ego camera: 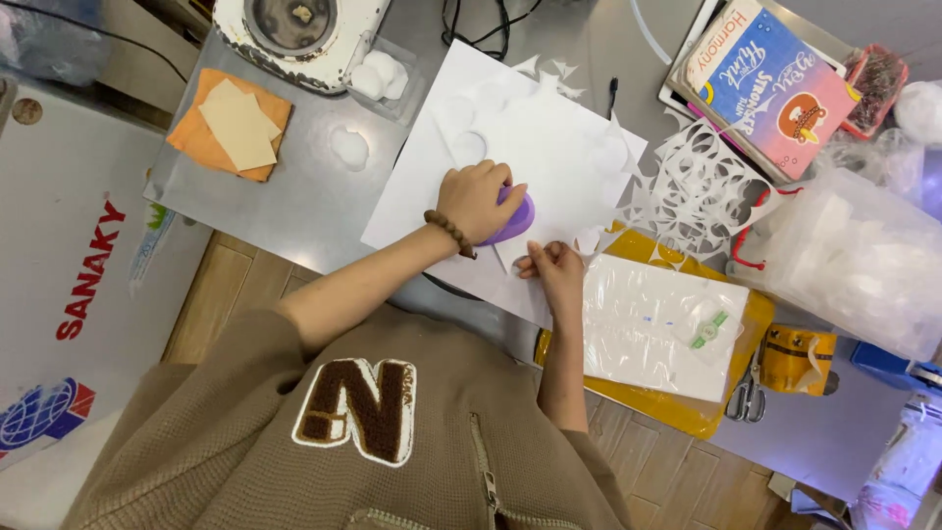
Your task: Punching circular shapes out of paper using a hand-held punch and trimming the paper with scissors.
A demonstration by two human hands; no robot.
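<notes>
My left hand (476, 201), with a bead bracelet on the wrist, is closed over a purple paper punch (517, 218) and presses down on it. The punch sits at the edge of a white paper sheet (535, 137) that has several round holes cut out of it. My right hand (556, 270) pinches the sheet's near edge just right of the punch. The sheet lies on a grey table (294, 196).
Punched-out paper scrap (697, 186) lies to the right. A clear tray of white round cutouts (381, 74), orange and cream paper squares (231, 123), a blue book (775, 83), a plastic bag (854, 260), a yellow folder (687, 412) and scissors (751, 393) surround the work.
</notes>
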